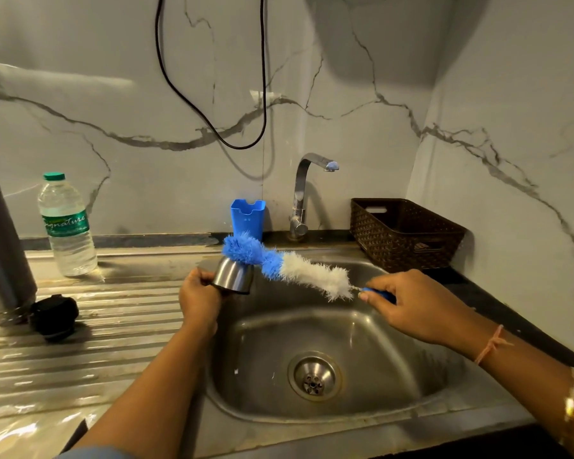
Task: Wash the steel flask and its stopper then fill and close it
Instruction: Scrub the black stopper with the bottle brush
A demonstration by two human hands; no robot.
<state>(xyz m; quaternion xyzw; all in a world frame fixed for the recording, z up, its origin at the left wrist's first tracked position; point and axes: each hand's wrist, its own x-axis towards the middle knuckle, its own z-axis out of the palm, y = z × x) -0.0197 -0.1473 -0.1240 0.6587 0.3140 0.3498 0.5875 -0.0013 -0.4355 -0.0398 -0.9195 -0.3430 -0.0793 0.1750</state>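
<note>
My left hand (199, 301) grips a small steel cup-shaped lid (234, 275) over the left edge of the sink basin (395, 366). My right hand (408, 304) pinches the blue handle of a long bottle brush (289, 265) with blue and white bristles. The brush's blue tip lies across the top of the steel lid. The steel flask body (2, 246) stands at the far left on the drainboard, partly cut off by the frame edge. A black stopper (55, 316) lies on the drainboard beside it.
A plastic water bottle (67, 226) with a green cap stands on the drainboard (80, 352). The tap (304, 193) and a blue plastic holder (247, 218) are behind the sink. A brown woven basket (405, 233) sits at the back right. A black cable hangs on the wall.
</note>
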